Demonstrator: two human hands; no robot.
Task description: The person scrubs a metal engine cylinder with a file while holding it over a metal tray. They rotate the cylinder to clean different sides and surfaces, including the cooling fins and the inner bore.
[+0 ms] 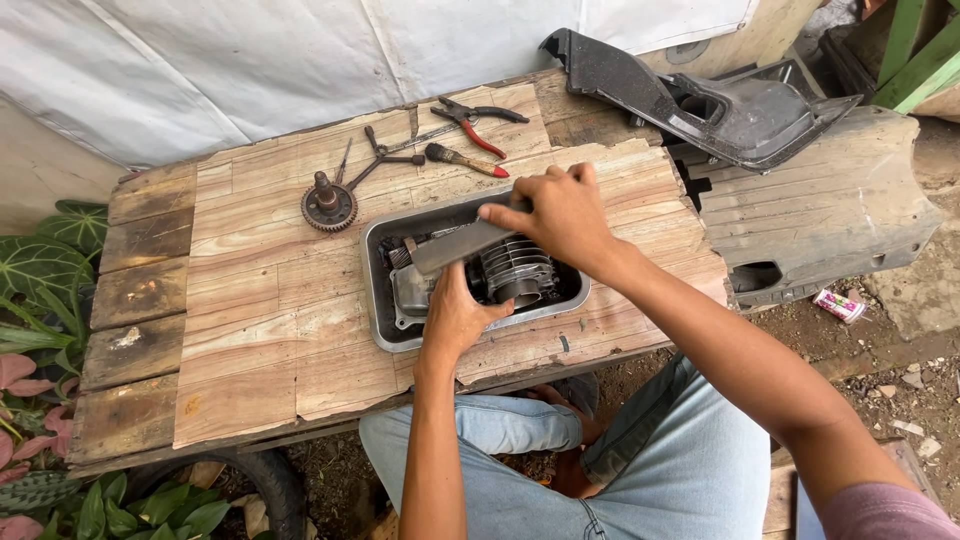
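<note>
Head view, looking down on the wooden workbench (260, 300).

Your right hand (560, 215) is closed in a fist around one end of a flat grey metal bar (455, 248); the bar runs from the fist toward 8 o'clock, across the top of the metal tray (385, 330). Knuckles face up, fingers wrapped fully round.

Your left hand (455, 315) comes in from 6 o'clock and is pressed down inside the tray, fingers curled against the engine parts there. Whether it actually grips one or only steadies it cannot be told; the fingertips are hidden under the bar.

The tray is a shallow rectangular pan, sitting near the front edge of the bench at its centre. Inside it: a finned engine cylinder (515, 270) at the 3 o'clock side, lying with its bore facing the front, just below your right wrist; a pale grey cast cover (408, 290) at the 9 o'clock side, touching your left thumb.

On the bench at 12 o'clock of the tray: red-handled pliers (478, 125), a small brush (465, 160) with a red-tipped handle, and a three-arm wrench (385, 158). At 10 o'clock: a rusty gear on a short shaft (328, 205), standing upright.

At 2 o'clock, off the bench corner: black plastic motorcycle body panels (740, 115).
</note>
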